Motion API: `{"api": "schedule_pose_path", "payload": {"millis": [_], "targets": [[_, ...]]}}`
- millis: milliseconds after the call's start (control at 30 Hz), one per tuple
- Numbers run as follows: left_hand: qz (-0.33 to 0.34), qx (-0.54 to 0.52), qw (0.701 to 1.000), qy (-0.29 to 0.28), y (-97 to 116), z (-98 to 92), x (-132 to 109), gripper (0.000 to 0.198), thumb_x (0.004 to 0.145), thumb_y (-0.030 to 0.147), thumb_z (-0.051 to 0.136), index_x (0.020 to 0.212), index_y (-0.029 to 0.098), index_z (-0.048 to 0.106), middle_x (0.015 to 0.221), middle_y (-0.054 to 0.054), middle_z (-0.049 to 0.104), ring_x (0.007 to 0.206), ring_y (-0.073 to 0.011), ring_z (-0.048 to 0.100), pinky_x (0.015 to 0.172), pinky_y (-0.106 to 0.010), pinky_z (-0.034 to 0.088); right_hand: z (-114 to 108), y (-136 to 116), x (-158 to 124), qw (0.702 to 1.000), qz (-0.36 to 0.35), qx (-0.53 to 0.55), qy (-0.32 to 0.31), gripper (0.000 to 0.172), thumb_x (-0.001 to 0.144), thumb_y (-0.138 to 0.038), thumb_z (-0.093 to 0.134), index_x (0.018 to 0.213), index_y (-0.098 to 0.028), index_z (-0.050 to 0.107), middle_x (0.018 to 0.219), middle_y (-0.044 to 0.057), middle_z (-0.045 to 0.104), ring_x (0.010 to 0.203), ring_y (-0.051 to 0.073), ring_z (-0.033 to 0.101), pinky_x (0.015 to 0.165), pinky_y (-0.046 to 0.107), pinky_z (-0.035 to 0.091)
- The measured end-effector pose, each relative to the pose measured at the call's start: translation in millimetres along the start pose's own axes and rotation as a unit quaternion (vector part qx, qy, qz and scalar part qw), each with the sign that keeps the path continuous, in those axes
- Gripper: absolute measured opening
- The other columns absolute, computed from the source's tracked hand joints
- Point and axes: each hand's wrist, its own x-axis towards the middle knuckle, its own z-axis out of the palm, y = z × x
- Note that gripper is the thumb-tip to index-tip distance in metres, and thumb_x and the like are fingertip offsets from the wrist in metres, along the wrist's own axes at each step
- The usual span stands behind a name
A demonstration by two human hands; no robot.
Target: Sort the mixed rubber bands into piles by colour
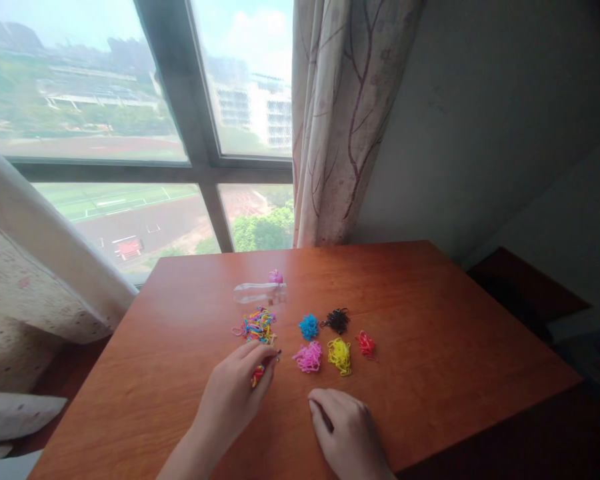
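Observation:
My left hand [237, 380] pinches a small black rubber band [279, 351] between thumb and forefinger, just right of a mixed-colour pile of rubber bands [260, 325]. More mixed bands [257, 375] show between its thumb and fingers, on or near the table. My right hand [347, 430] rests closed near the front of the table, its fingertips curled; whatever it might hold is hidden. Beyond it lie single-colour piles: blue bands [309, 327], black bands [337, 321], pink bands [308, 357], yellow bands [340, 356] and red bands [366, 345].
A clear plastic bag [257, 293] lies behind the mixed pile, with a small purple item [276, 276] at its far side. The wooden table [430, 320] stands against a window [205, 170], with a patterned curtain [330, 120] hanging at its back edge.

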Motion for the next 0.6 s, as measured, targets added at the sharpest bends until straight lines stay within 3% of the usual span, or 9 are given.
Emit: {"api": "schedule_pose_path", "payload": {"millis": [100,233,433,600], "targets": [[-0.014,0.020,0.999,0.046,-21,-2.8,-23,0.014,0.093,0.026,0.050,0.093,0.024,0.064,0.078,0.001,0.067,0.070,-0.0142,0.064,0.063,-0.022,0.047,10,-13,2,1.000,-0.011,-0.012,-0.022,0.020,0.091,-0.015,0.044,0.086,-0.026,0.060,0.073,-0.003,0.066,0.066,0.015,0.063,0.062,0.025,0.034],[-0.029,0.010,0.998,0.062,-36,-1.5,-36,0.015,0.092,0.027,0.051,0.091,0.024,0.065,0.077,0.002,0.067,0.066,-0.0131,0.063,0.062,-0.021,0.048,21,-28,10,0.999,0.005,-0.026,-0.036,0.020,0.089,-0.012,0.048,0.094,-0.027,0.060,0.078,-0.003,0.069,0.070,0.015,0.065,0.063,0.024,0.035],[-0.063,-0.014,0.996,0.055,-42,4.8,-34,0.014,0.091,0.027,0.052,0.088,0.024,0.065,0.081,0.002,0.069,0.071,-0.0136,0.064,0.066,-0.022,0.049,25,-46,34,0.993,0.044,-0.088,-0.071,0.024,0.090,-0.010,0.054,0.107,-0.025,0.062,0.085,0.000,0.072,0.074,0.017,0.068,0.063,0.024,0.040],[-0.069,-0.014,0.996,0.059,-40,4.9,-34,0.015,0.090,0.026,0.051,0.089,0.024,0.066,0.080,0.001,0.069,0.069,-0.0143,0.064,0.066,-0.023,0.049,28,-59,51,0.983,0.091,-0.125,-0.105,0.039,0.092,-0.013,0.055,0.131,-0.016,0.054,0.097,0.010,0.073,0.082,0.022,0.071,0.066,0.027,0.046]]}}
